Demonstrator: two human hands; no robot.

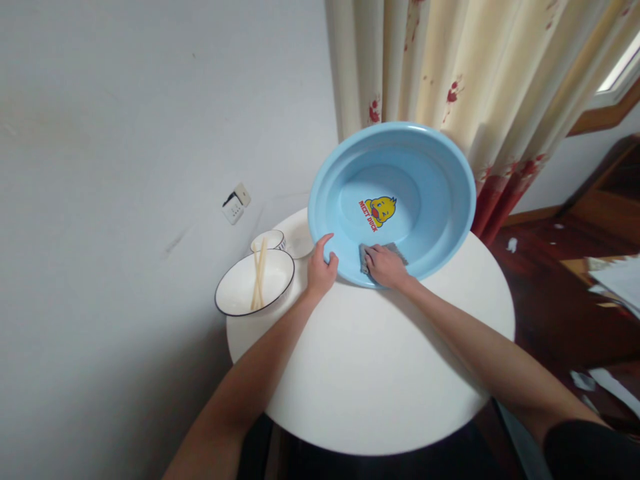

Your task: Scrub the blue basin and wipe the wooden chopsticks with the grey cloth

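A light blue plastic basin is tilted up on the white round table, its inside facing me, with a yellow duck print on its bottom. At the basin's lower left rim, my left hand grips the edge, thumb and forefinger showing and the other fingers mostly hidden. My right hand is closed on a grey cloth, pressing it against the lower inner wall of the basin.
Left on the table stand a large white bowl with chopsticks across it, and a smaller bowl behind. A curtain hangs behind the basin. The wall has a socket. Papers lie at right.
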